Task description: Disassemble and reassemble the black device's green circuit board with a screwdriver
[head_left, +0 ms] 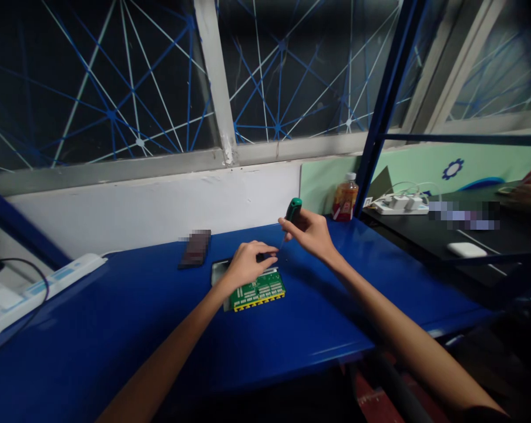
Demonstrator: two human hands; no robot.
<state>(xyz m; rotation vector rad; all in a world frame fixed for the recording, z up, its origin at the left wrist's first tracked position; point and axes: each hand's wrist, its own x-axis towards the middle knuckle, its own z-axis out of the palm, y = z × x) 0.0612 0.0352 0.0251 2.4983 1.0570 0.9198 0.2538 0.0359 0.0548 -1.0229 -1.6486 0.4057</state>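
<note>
A green circuit board with a yellow connector strip along its near edge lies on the blue table, partly over a grey metal plate. Bent over the board's far side, my left hand grips it there, with a dark part showing between thumb and fingers. My right hand is closed around the green-handled screwdriver. The tool tilts, its thin shaft pointing down toward my left fingertips at the board's far right corner. Whether its tip touches anything is too small to tell.
A dark phone-like slab lies behind the board to the left. White power strips rest at far left and on the black desk at right. A drink bottle stands at the back beside a blue post.
</note>
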